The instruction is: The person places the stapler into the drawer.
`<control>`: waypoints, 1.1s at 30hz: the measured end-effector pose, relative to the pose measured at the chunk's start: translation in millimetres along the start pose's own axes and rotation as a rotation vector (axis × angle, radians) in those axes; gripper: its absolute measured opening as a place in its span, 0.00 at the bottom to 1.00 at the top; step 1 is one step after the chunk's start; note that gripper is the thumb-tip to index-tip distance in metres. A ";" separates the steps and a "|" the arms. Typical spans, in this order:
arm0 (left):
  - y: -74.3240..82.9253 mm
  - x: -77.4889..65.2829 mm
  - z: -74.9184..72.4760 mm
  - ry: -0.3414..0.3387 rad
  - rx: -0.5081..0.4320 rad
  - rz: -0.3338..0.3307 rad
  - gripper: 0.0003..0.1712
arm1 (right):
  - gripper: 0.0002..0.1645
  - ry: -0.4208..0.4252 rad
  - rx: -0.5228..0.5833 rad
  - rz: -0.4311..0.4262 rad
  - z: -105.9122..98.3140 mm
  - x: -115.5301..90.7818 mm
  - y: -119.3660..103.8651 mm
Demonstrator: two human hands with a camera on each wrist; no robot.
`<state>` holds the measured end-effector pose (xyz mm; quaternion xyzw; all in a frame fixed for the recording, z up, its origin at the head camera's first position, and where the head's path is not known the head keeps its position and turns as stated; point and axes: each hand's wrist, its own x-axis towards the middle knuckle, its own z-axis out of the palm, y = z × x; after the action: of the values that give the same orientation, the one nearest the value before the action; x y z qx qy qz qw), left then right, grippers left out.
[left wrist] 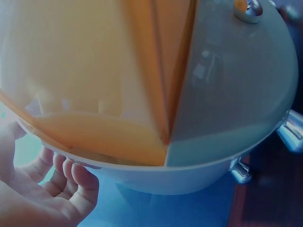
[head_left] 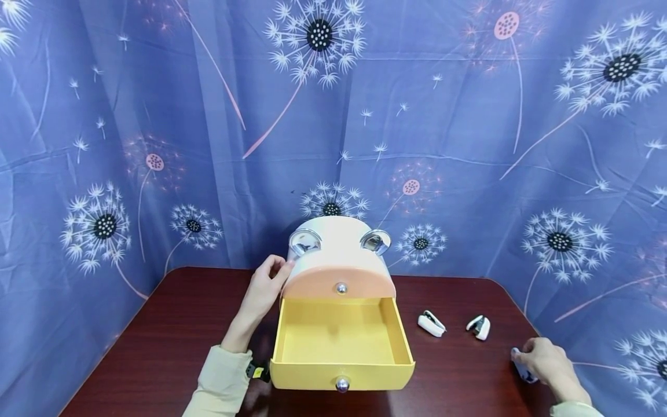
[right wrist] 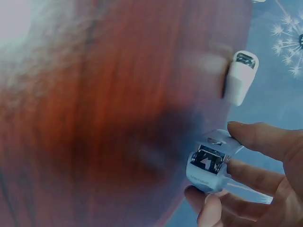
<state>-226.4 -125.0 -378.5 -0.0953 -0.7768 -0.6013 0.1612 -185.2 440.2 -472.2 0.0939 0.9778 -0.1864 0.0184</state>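
Observation:
A small desktop drawer box (head_left: 337, 249) has a white rounded top, two silver eye-like rings and a peach upper drawer (head_left: 312, 284). Its yellow lower drawer (head_left: 302, 376) is pulled out, with a bare floor. My left hand (head_left: 262, 289) rests against the box's left side, fingers loosely bent; in the left wrist view those fingers (left wrist: 85, 182) lie right at its rim. At the table's right edge my right hand (head_left: 549, 365) grips a mini stapler (right wrist: 203, 178) between thumb and fingers. Two white mini staplers, one nearer the box (head_left: 431, 324) and one farther right (head_left: 482, 329), lie on the table.
The dark red-brown table (head_left: 208, 301) has rounded back corners. Behind and on both sides hangs a blue curtain (head_left: 250, 191) with dandelion prints, close to the box's back. The drawer's silver knob (head_left: 342, 384) juts toward the front edge.

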 end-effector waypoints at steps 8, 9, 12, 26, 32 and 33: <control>-3.8 1.6 0.4 0.010 0.018 -0.009 0.08 | 0.17 0.069 -0.036 -0.057 -13.4 1.1 -22.9; -7.6 3.4 0.9 0.012 0.016 -0.011 0.08 | 0.16 0.084 -0.039 -0.074 -15.5 1.4 -27.1; -21.9 9.4 2.3 0.017 0.009 -0.013 0.09 | 0.16 0.123 -0.049 -0.125 -22.9 0.0 -42.3; -42.6 16.7 3.9 0.025 -0.002 0.017 0.15 | 0.17 0.327 -0.061 -0.289 -47.4 -21.9 -130.1; -37.1 13.3 3.3 0.029 0.003 0.019 0.14 | 0.15 0.402 -0.069 -0.379 -54.5 -34.3 -167.5; -37.0 13.0 3.2 0.030 0.004 0.020 0.14 | 0.15 0.414 -0.074 -0.394 -55.4 -36.7 -174.0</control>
<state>-251.6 -132.1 -407.9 -0.0938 -0.7745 -0.5994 0.1791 -182.4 295.2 -355.3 -0.0625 0.9663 -0.1274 -0.2147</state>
